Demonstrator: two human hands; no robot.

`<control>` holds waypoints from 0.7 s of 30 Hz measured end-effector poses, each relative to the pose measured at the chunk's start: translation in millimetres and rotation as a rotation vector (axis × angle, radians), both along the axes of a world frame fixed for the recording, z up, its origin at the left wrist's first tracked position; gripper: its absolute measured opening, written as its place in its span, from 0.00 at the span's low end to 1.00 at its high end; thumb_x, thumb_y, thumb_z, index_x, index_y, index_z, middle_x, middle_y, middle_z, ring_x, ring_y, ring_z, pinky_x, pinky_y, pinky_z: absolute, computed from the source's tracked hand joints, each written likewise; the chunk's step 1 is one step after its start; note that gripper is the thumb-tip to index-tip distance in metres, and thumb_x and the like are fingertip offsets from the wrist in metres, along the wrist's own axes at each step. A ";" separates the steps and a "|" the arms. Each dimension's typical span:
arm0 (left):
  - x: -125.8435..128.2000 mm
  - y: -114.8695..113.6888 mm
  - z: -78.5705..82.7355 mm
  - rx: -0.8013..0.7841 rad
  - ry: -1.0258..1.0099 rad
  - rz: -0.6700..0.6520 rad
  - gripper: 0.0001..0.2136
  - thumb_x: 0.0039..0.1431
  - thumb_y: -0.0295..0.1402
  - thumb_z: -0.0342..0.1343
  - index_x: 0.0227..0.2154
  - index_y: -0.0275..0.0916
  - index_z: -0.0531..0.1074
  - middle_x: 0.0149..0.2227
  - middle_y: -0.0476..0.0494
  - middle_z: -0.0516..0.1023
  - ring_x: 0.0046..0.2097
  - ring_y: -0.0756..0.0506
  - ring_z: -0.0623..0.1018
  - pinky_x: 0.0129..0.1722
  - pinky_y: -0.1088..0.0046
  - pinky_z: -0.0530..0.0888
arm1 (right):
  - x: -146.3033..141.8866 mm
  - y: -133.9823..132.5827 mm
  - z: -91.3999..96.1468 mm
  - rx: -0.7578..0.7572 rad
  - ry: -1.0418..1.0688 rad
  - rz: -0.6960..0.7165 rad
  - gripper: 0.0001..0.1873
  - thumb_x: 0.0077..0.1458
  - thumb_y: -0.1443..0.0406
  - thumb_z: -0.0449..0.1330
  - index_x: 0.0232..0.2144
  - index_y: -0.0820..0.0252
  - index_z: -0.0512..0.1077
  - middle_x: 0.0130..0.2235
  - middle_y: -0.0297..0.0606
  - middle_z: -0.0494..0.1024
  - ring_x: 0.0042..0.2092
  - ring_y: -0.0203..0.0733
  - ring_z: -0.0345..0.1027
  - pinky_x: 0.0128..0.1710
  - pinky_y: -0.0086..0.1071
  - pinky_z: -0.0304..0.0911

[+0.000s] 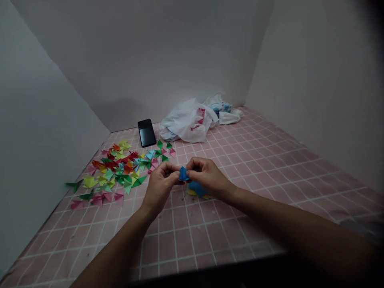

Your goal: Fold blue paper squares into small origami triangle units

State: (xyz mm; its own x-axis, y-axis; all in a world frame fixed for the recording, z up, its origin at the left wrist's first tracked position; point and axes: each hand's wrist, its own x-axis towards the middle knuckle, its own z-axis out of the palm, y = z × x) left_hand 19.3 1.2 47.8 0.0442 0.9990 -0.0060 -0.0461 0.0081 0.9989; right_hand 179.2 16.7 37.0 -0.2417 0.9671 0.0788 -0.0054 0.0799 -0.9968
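While my left hand (160,183) and right hand (207,176) pinch a small blue folded paper piece (183,174), I judge it mid-crease, needing firmer pressing; multicoloured paper triangles (117,170) lie to its left.

Fingertips of the left hand (160,186) and right hand (207,176) cover most of the blue paper (183,174), so its fold can't be read. The right hand hides part of the sheets (196,189) beneath. The bag (186,122) conceals its contents. Both hands' forearms run off the bottom edge.
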 end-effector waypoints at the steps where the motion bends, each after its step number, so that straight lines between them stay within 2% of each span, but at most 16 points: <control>1: -0.5 0.5 -0.6 -0.004 -0.001 -0.004 0.07 0.46 0.33 0.66 0.27 0.37 0.75 0.27 0.49 0.78 0.29 0.49 0.78 0.30 0.73 0.77 | 0.3 -0.3 0.8 0.004 -0.010 0.000 0.06 0.45 0.67 0.64 0.22 0.60 0.69 0.24 0.32 0.72 0.27 0.34 0.63 0.25 0.27 0.58; 7: -2.4 2.3 -1.7 -0.052 -0.023 -0.043 0.10 0.46 0.36 0.68 0.31 0.37 0.79 0.31 0.46 0.80 0.30 0.48 0.79 0.31 0.71 0.79 | 1.5 0.0 2.6 0.043 -0.054 -0.001 0.07 0.46 0.67 0.64 0.21 0.60 0.69 0.23 0.30 0.69 0.27 0.34 0.60 0.25 0.27 0.56; 12: -2.2 2.4 -2.7 -0.064 0.008 -0.040 0.09 0.46 0.37 0.68 0.27 0.37 0.79 0.27 0.48 0.80 0.28 0.49 0.78 0.30 0.72 0.77 | 1.3 0.4 -0.5 0.057 -0.076 0.028 0.08 0.47 0.66 0.63 0.21 0.59 0.67 0.23 0.30 0.67 0.26 0.33 0.58 0.24 0.27 0.55; 17: -5.0 4.5 -4.1 0.022 0.074 0.065 0.09 0.48 0.37 0.67 0.26 0.37 0.78 0.25 0.49 0.78 0.27 0.50 0.75 0.28 0.74 0.74 | 1.8 1.9 -0.6 0.047 0.035 0.133 0.01 0.49 0.68 0.58 0.28 0.58 0.69 0.28 0.31 0.71 0.30 0.35 0.66 0.30 0.30 0.64; 19: -6.3 5.6 -3.6 0.064 0.075 0.112 0.08 0.49 0.37 0.66 0.26 0.37 0.77 0.25 0.50 0.77 0.27 0.51 0.74 0.28 0.75 0.73 | 2.7 2.5 0.8 0.141 0.039 0.144 0.05 0.49 0.69 0.58 0.32 0.57 0.69 0.32 0.32 0.72 0.32 0.36 0.68 0.34 0.32 0.66; 21: -6.8 6.0 -3.1 0.092 0.070 0.144 0.08 0.49 0.36 0.66 0.25 0.37 0.77 0.25 0.50 0.76 0.27 0.51 0.74 0.27 0.76 0.72 | 3.2 2.3 2.0 0.304 -0.028 0.155 0.07 0.50 0.70 0.59 0.34 0.57 0.70 0.37 0.35 0.73 0.36 0.38 0.69 0.37 0.34 0.67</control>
